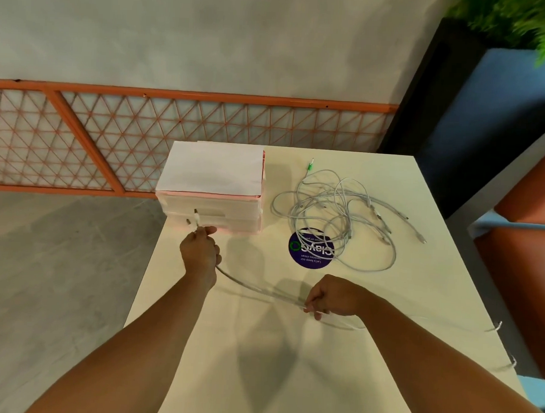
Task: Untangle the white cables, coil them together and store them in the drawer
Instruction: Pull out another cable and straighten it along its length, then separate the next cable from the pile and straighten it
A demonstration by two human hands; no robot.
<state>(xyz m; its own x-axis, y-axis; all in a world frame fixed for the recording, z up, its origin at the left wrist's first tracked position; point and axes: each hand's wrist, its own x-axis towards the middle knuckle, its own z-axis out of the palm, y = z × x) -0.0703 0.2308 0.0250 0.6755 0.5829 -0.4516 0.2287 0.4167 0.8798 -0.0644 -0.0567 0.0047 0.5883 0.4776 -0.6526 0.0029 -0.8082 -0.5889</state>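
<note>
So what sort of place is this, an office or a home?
Probably a shared office lounge or canteen: the table carries a round purple keep-it-clean sticker, with orange booth seating beside it and a tall planter behind.

we reach both bare arms forward. our left hand (200, 253) is curled in a fist, thumb forward, gripping. our right hand (329, 297) sits lower and nearer, fingers (315, 312) bent in a pinch.
</note>
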